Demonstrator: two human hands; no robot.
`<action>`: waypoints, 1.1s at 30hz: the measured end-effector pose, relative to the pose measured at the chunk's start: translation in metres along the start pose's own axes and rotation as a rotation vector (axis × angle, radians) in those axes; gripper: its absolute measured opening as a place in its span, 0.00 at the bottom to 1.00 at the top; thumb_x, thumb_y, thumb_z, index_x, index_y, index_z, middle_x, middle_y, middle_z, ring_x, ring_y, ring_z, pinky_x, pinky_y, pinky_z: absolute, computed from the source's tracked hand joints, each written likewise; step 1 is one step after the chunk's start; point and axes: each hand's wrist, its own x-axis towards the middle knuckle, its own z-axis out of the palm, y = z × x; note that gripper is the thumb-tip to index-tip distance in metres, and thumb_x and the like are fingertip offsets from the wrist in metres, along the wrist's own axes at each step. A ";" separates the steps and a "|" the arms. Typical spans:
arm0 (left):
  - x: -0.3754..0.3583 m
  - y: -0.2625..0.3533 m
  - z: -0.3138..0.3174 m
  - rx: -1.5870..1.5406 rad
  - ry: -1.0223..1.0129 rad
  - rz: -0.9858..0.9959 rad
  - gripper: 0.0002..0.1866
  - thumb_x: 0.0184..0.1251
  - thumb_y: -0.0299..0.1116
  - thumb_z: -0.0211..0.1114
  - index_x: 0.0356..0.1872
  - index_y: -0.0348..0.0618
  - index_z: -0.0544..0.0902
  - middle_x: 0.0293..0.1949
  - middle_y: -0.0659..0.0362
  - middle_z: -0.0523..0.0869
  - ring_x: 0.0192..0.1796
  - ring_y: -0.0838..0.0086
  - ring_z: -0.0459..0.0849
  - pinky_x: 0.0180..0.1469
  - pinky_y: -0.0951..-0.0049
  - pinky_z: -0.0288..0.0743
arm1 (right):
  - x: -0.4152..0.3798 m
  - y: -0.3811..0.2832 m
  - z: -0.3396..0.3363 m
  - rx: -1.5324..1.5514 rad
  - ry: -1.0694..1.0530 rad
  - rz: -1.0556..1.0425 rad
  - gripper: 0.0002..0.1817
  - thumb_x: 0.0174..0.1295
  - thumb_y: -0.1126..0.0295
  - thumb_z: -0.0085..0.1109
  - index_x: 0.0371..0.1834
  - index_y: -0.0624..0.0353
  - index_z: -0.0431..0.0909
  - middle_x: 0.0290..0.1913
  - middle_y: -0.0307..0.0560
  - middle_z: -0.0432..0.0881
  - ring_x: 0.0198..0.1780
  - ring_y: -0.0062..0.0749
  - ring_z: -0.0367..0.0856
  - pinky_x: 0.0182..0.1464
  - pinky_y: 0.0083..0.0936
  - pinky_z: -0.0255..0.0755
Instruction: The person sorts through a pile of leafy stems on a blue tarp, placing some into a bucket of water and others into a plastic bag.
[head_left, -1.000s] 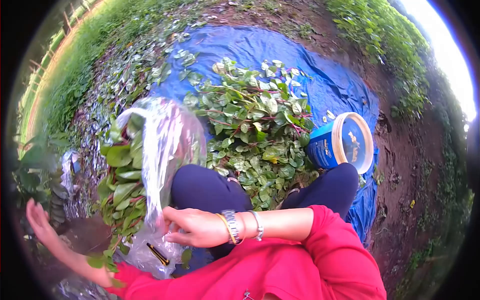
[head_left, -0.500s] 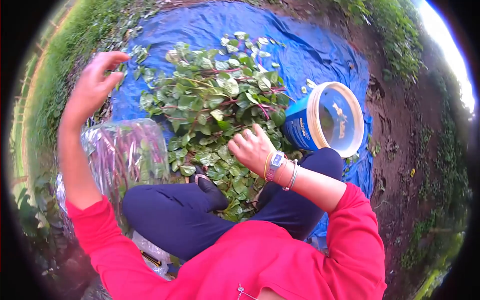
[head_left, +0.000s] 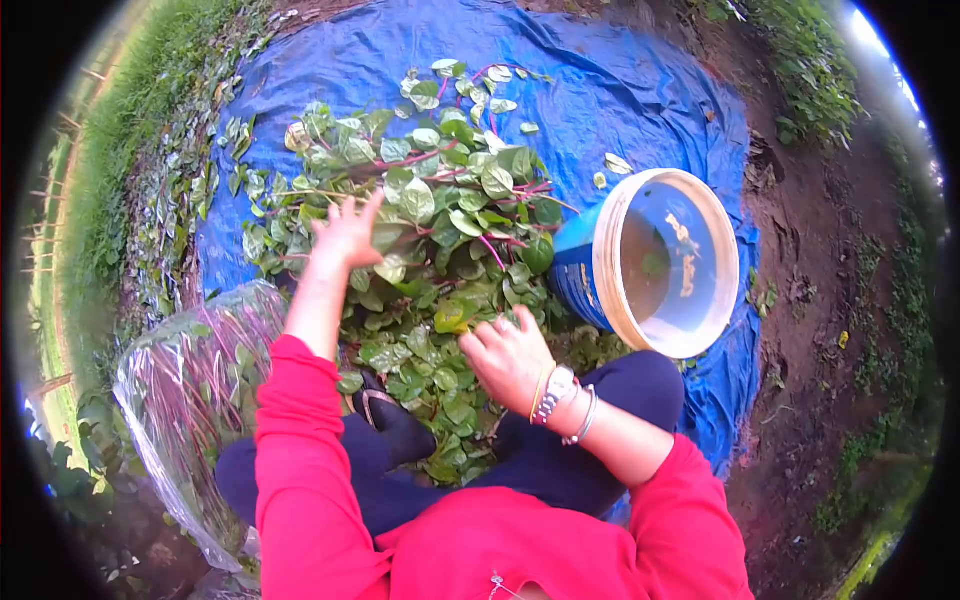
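Note:
A heap of leafy stems [head_left: 415, 200], green-leaved with reddish-purple stalks like Malabar spinach, lies in front of me. Over its left side reaches my left hand [head_left: 347, 235], open, fingers spread among the upper leaves. My right hand [head_left: 508, 362] is closed with curled fingers above the near part of the heap, beside a yellowish leaf [head_left: 455, 315]; whatever its fingers may hold is hidden. To my left, a clear plastic bag [head_left: 200, 385] contains bundled purple stems. Loose green leaves [head_left: 450, 400] lie between my feet.
A blue bucket [head_left: 580, 265] with a pale rim, some murky liquid and a leaf inside stands tilted at the right. Beneath everything spreads a blue tarp [head_left: 620, 110]. Bare soil [head_left: 800, 330] borders it on the right, grass [head_left: 140, 170] on the left.
My left hand has swung rightward and down from beyond the bag onto the heap. My right hand has shifted slightly nearer to me. The view has shifted, showing more of the bag.

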 end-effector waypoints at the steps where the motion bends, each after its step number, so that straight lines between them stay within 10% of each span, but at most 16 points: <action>1: 0.015 0.003 0.024 -0.001 -0.014 -0.011 0.60 0.35 0.42 0.75 0.68 0.71 0.40 0.69 0.47 0.44 0.69 0.46 0.45 0.62 0.33 0.43 | -0.006 0.004 0.010 0.037 -0.082 0.004 0.11 0.45 0.70 0.53 0.34 0.54 0.71 0.30 0.41 0.74 0.36 0.34 0.76 0.42 0.41 0.65; 9: 0.061 0.013 0.111 -0.095 0.307 -0.054 0.50 0.39 0.32 0.68 0.66 0.64 0.50 0.59 0.44 0.64 0.52 0.46 0.74 0.47 0.50 0.72 | -0.007 0.014 0.036 0.058 -0.480 0.128 0.09 0.54 0.69 0.49 0.39 0.54 0.73 0.38 0.44 0.78 0.43 0.36 0.78 0.46 0.45 0.66; 12: 0.053 0.009 0.094 -0.097 0.394 0.015 0.35 0.43 0.32 0.64 0.59 0.58 0.65 0.38 0.47 0.79 0.40 0.52 0.81 0.44 0.58 0.75 | -0.006 0.015 0.040 0.084 -0.502 0.131 0.10 0.55 0.69 0.49 0.39 0.54 0.73 0.39 0.44 0.78 0.44 0.36 0.78 0.45 0.43 0.67; 17: -0.032 -0.002 0.010 -0.453 -0.085 0.102 0.34 0.40 0.34 0.61 0.58 0.52 0.69 0.45 0.47 0.80 0.48 0.56 0.79 0.53 0.67 0.71 | -0.006 0.017 0.047 0.048 -0.541 0.159 0.12 0.53 0.68 0.50 0.42 0.55 0.71 0.41 0.45 0.77 0.44 0.37 0.77 0.45 0.41 0.67; 25: -0.021 -0.015 0.000 -0.793 -0.030 0.102 0.56 0.45 0.56 0.69 0.68 0.39 0.45 0.65 0.43 0.58 0.66 0.61 0.60 0.64 0.70 0.56 | 0.002 0.017 0.041 0.146 -0.601 0.180 0.13 0.53 0.68 0.49 0.42 0.55 0.72 0.43 0.47 0.78 0.46 0.39 0.79 0.45 0.43 0.68; 29: -0.025 -0.016 -0.001 -0.754 0.153 -0.014 0.25 0.57 0.42 0.60 0.57 0.51 0.72 0.51 0.51 0.78 0.52 0.64 0.78 0.54 0.65 0.68 | 0.007 0.027 0.024 0.083 -0.551 0.250 0.12 0.54 0.67 0.49 0.42 0.54 0.72 0.42 0.46 0.78 0.46 0.38 0.78 0.44 0.41 0.68; 30: -0.028 -0.014 0.005 -0.517 0.461 0.036 0.13 0.58 0.36 0.56 0.45 0.53 0.80 0.41 0.59 0.83 0.41 0.64 0.82 0.47 0.62 0.71 | 0.008 0.029 0.024 0.048 -0.518 0.293 0.12 0.54 0.67 0.49 0.42 0.54 0.72 0.42 0.45 0.78 0.46 0.37 0.77 0.44 0.41 0.68; 33: -0.040 -0.012 0.012 -0.334 0.586 -0.039 0.12 0.58 0.36 0.57 0.43 0.53 0.80 0.39 0.61 0.82 0.40 0.60 0.80 0.46 0.62 0.72 | 0.010 0.035 0.024 -0.013 -0.429 0.336 0.13 0.54 0.66 0.50 0.43 0.54 0.72 0.42 0.45 0.77 0.46 0.37 0.77 0.45 0.41 0.67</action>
